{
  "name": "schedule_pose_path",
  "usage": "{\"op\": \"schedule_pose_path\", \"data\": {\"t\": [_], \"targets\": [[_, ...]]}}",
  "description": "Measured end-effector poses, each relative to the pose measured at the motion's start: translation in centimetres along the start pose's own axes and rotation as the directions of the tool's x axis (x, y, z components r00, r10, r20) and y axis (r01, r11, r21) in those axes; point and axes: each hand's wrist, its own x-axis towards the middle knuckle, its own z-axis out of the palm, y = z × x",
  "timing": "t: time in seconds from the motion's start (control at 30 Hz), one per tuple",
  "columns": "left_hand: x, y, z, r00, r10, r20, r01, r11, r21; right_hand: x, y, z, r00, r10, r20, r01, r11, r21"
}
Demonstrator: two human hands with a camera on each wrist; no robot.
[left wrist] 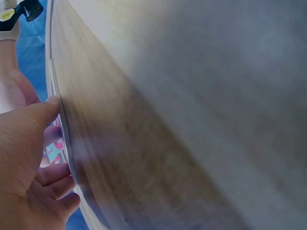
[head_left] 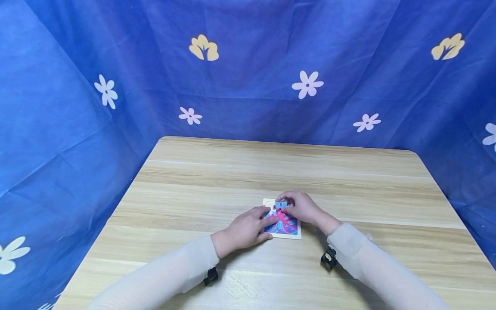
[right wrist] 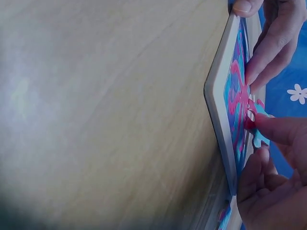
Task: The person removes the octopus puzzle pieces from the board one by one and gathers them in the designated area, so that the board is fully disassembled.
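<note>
A small jigsaw board (head_left: 281,236) with a pale frame lies on the table, its picture a pink octopus on blue. At its upper left a bare, pale part of the tray shows. My right hand (head_left: 304,209) pinches a blue and pink puzzle piece (right wrist: 262,133) between thumb and fingers, tilted over the board's upper part. From the left, my left hand (head_left: 248,228) rests on the board with fairly straight, spread fingers. One finger touches the picture, and the thumb (left wrist: 52,103) lies at the frame's edge.
The wood-grain table (head_left: 217,172) has rounded far corners. A blue cloth (head_left: 248,86) with white flowers and yellow shapes hangs behind it and along both sides. Black wrist devices (head_left: 328,258) sit under both pale sleeves.
</note>
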Motion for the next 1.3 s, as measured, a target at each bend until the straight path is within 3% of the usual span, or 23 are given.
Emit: {"op": "schedule_pose_path", "data": {"t": [0.27,0.77,1.3], "targets": [[0.0,-0.1,-0.1,1.0,-0.001,0.006,0.001,1.0,-0.003,0.0,0.3,-0.3,0.999,-0.032,0.033,0.031,0.999,0.034],[0.1,-0.2,-0.1,1.0,-0.015,0.028,0.015,1.0,-0.009,0.0,1.2,-1.3,0.998,-0.065,0.013,0.062,0.986,0.154],[0.0,-0.1,-0.2,1.0,-0.019,0.021,0.019,0.999,-0.028,-1.0,3.4,-3.8,0.999,0.002,0.037,-0.01,0.975,0.223]]}}
